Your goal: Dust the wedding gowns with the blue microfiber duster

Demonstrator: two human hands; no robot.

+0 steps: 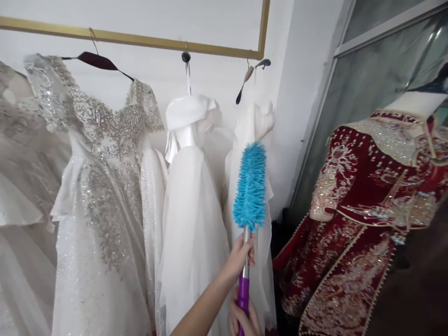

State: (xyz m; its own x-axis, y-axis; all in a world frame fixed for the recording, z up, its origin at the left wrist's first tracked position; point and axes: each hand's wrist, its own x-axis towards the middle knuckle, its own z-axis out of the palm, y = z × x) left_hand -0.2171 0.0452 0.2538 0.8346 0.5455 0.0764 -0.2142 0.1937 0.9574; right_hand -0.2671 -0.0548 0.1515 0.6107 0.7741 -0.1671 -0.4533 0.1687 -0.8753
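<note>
- A duster [249, 185] with a blue, shaggy head is being held upright in front of the rightmost white gown [252, 196], its head lying against the gown's upper part; the upright hold appears to be keeping the head level with the bodice.
- The metal shaft is being gripped just below the head by the left hand [239, 255], whose fingers [250, 257] are being wrapped closed around it, apparently for steering.
- The purple handle [243, 293] is being clasped lower down by the right hand [245, 322], near the bottom edge of the view; its fingers are being curled shut on the grip, apparently for support, though part of the hand is being cut off by the frame.
- Several gowns are being kept off the floor on hangers from a gold rail [140, 41]: a beaded gown [105, 186] at left and a plain white gown [191, 196] beside the duster.
- A red embroidered dress [364, 219] is being displayed on a mannequin at right, well apart from the duster.
</note>
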